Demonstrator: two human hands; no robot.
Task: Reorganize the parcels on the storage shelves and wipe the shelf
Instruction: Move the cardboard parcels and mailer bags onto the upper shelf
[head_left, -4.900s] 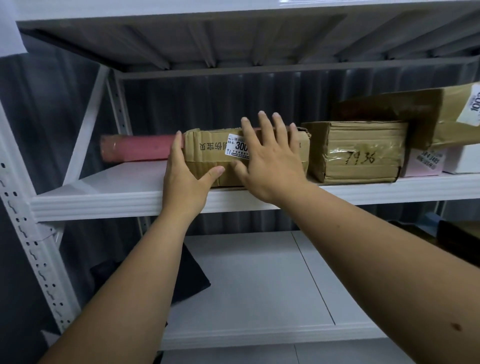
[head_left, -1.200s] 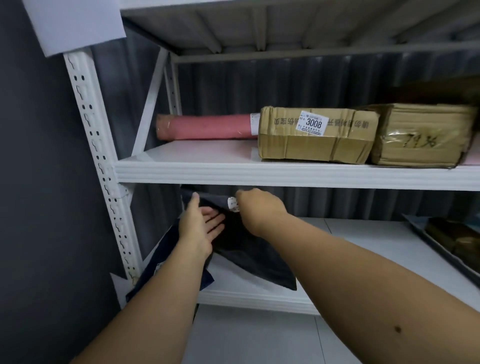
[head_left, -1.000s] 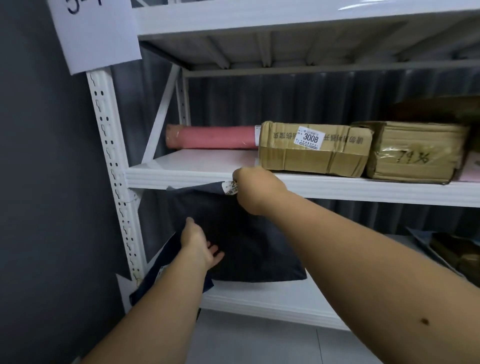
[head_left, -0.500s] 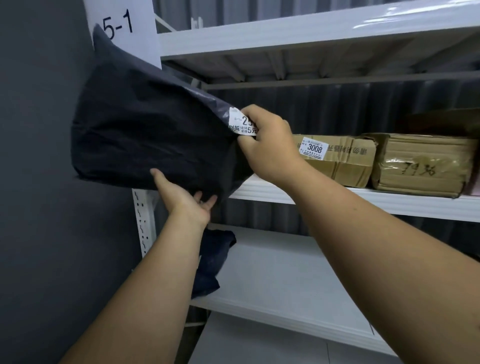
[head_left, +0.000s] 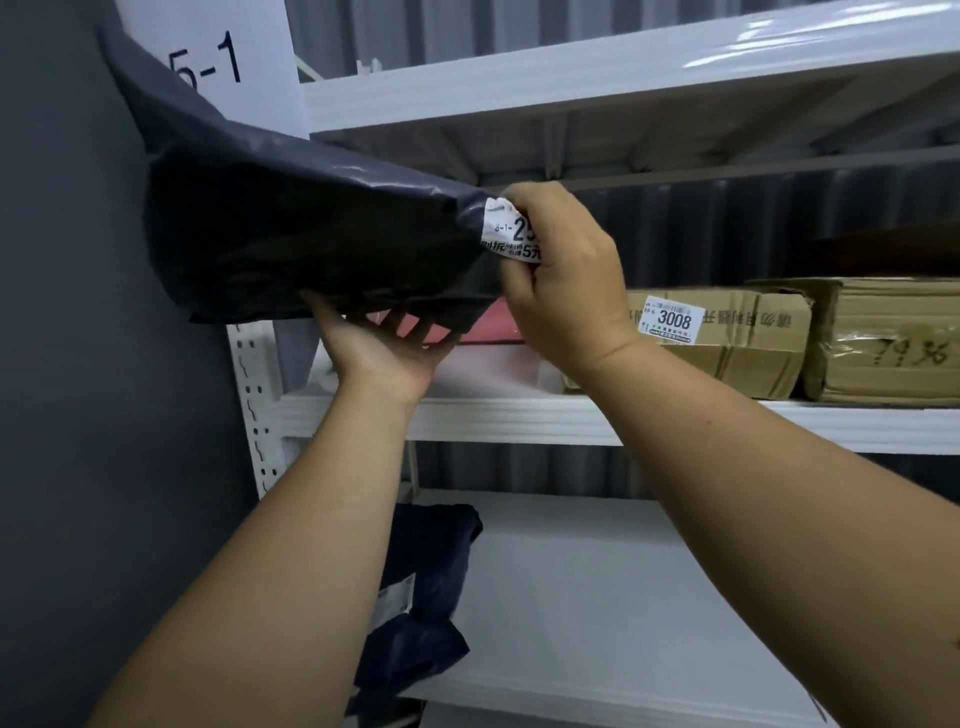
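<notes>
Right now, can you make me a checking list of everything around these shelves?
Surface: middle shelf white, front left part bare; lower shelf mostly bare.
Job's things: dark parcel bag held up in the air at the rack's left end; box labelled 3008 and taped box side by side on the middle shelf; pink roll behind the hands; second dark bag on the lower shelf's left end.
Clutter: nothing seen.
Grips: left hand open under the bag; right hand pinching its labelled corner.
Cables: nothing seen.
Surroundings: paper sign reading 5-1, dark wall.
</notes>
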